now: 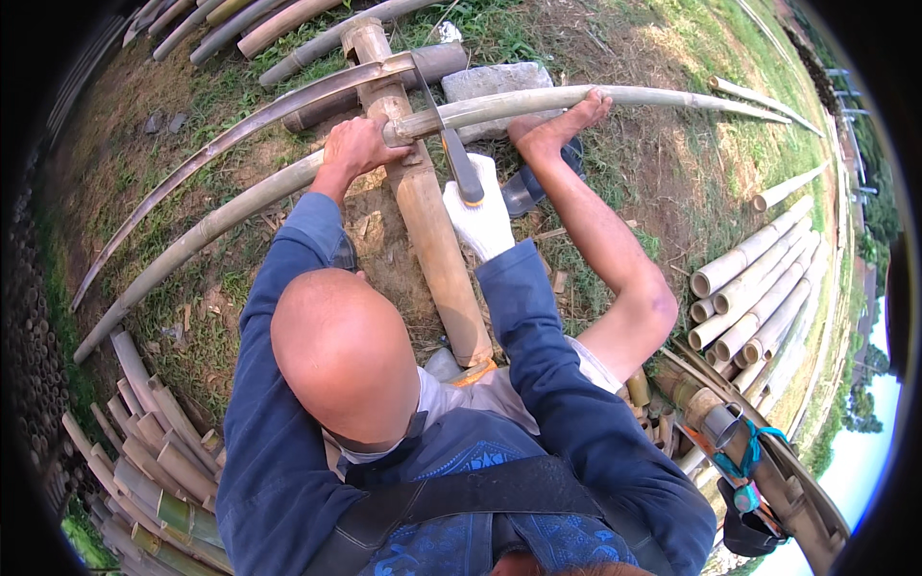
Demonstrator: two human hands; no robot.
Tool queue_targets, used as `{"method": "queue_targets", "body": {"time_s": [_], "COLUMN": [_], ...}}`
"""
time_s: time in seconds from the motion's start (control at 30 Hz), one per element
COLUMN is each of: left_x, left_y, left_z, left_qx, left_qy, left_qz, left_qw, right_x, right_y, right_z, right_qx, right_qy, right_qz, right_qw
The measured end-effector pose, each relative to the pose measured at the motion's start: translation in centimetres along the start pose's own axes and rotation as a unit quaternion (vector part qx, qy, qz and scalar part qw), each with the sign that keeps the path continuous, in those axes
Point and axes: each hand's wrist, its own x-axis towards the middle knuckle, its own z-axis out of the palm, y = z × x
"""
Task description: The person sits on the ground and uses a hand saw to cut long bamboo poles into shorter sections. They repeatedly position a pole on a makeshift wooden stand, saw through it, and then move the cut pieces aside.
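A long bamboo pole point(240, 204) lies crosswise over a thick bamboo post point(434, 254) that runs toward me. My left hand point(359, 149) is bare and wraps round the pole just left of the post. In a white knitted glove, my right hand point(480, 211) grips a handsaw point(462, 165) by its dark handle. The saw's thin blade stands across the pole, just right of the post; I cannot tell how deep it sits. My bare right foot point(559, 125) presses on the pole farther right. My left knee point(336, 350) is bent beside my left arm.
A dark split bamboo strip point(206, 154) curves beyond the pole. A grey stone block point(497, 84) sits by the pole. Cut bamboo lengths point(749, 278) are stacked at right, with more bamboo pieces point(163, 461) at lower left. A metal cup point(722, 422) hangs at lower right.
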Motion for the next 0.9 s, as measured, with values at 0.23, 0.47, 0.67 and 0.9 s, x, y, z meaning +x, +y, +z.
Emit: {"method": "queue_targets", "body": {"time_s": [0.23,0.47,0.67,0.9], "left_x": [-0.3,0.5,-0.5,0.8], "left_y": [-2.0,0.9,-1.0,0.3], "left_z": [1.3,-0.1,0.1,0.5], "left_qx": [-0.016,-0.007,-0.015,0.007], "left_qy": [0.012,0.0,-0.018,-0.008], "left_qz": [0.0,0.021,0.003,0.027], "left_qw": [1.0,1.0,1.0,1.0], "right_x": [-18.5,2.6,-18.3,-4.5], "right_y": [-5.8,0.1,-3.8,-0.2], "right_z": [-8.6,0.3,-7.6,-2.0], "right_qx": [-0.154,0.016,-0.101,-0.028], "right_qy": [-0.063,0.005,-0.059,0.004], "right_qz": [0.061,-0.035,0.089,0.005], "right_qw": [0.984,0.999,0.989,1.0]}}
